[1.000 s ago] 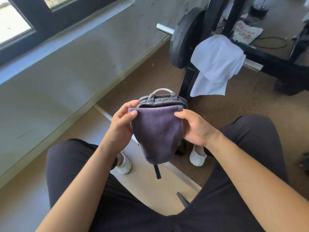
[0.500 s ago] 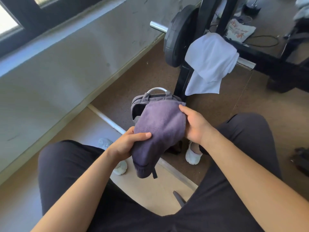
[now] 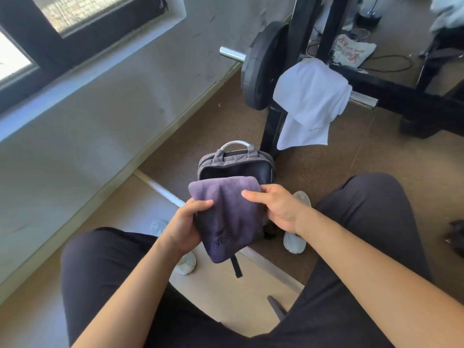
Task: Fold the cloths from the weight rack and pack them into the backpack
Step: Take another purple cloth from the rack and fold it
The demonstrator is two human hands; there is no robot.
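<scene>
Cloth (image 3: 227,212) hangs pinched between left hand (image 3: 185,225) and right hand (image 3: 279,209), thumbs on front.

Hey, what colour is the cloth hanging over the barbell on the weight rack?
The draped cloth is plain white with no pattern, clearest in the head view.

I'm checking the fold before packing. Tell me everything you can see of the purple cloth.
The purple cloth is soft, towel-like fabric folded into a thick rectangle, fold on top, a dark logo near the bottom. It is held upright in front of the open backpack; the left hand grips its left edge, the right hand its right edge.
</scene>
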